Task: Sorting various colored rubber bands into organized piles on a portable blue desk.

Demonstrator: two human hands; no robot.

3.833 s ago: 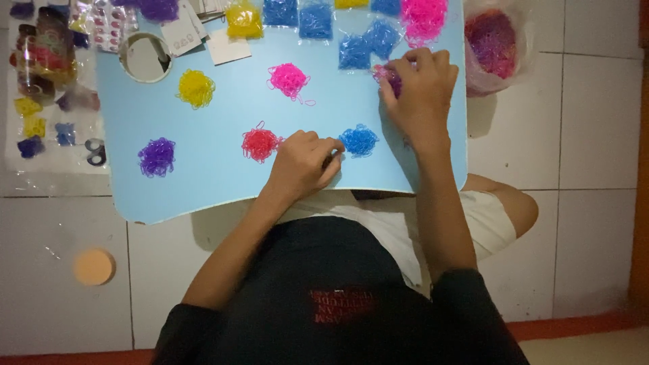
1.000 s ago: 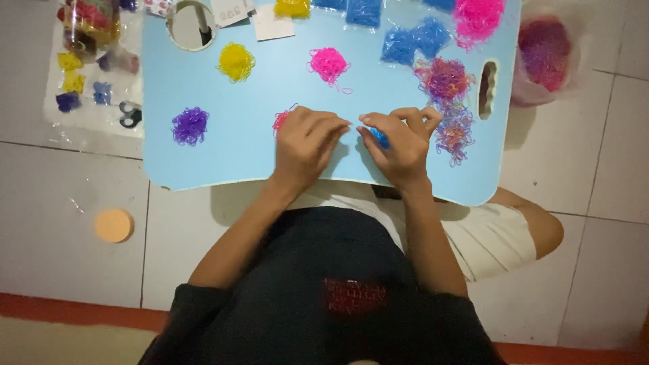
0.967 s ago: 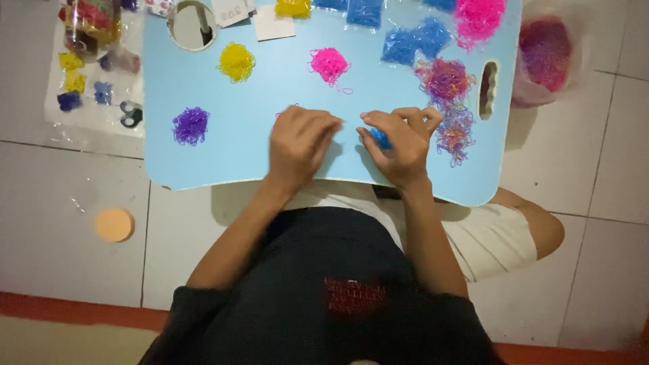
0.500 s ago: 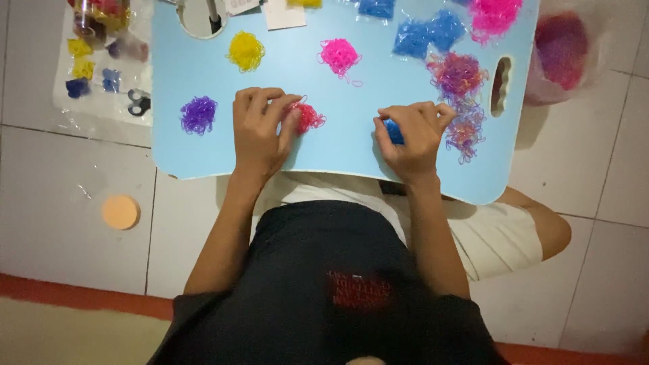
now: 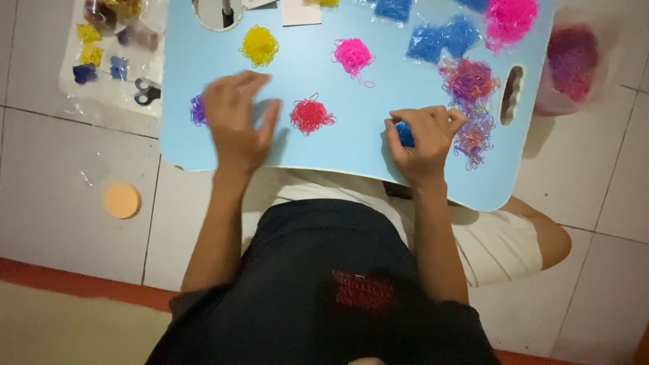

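Note:
A light blue lap table (image 5: 338, 145) carries small piles of tiny elastic bands. My left hand (image 5: 236, 122) is spread flat and blurred, lying over most of the purple pile (image 5: 197, 109), with nothing seen in its grasp. The red pile (image 5: 311, 115) sits uncovered just right of it. My right hand (image 5: 422, 135) is curled over the blue pile (image 5: 404, 133), fingers pinched on it. A mixed multicolour heap (image 5: 470, 101) lies right beside that hand. The yellow pile (image 5: 259, 46) and pink pile (image 5: 353, 54) rest farther back.
Clear packets of blue bands (image 5: 443, 37) and a bright pink heap (image 5: 508, 19) line the far edge. A plastic bag of mixed bands (image 5: 571, 61) sits on the tiled floor at right. Scissors (image 5: 146, 91) and small bagged items lie left; an orange disc (image 5: 122, 200) is on the floor.
My left hand slid left off the red pile, uncovering it, and now lies over the purple pile. My right hand stays curled on the blue pile. The view drifted slightly.

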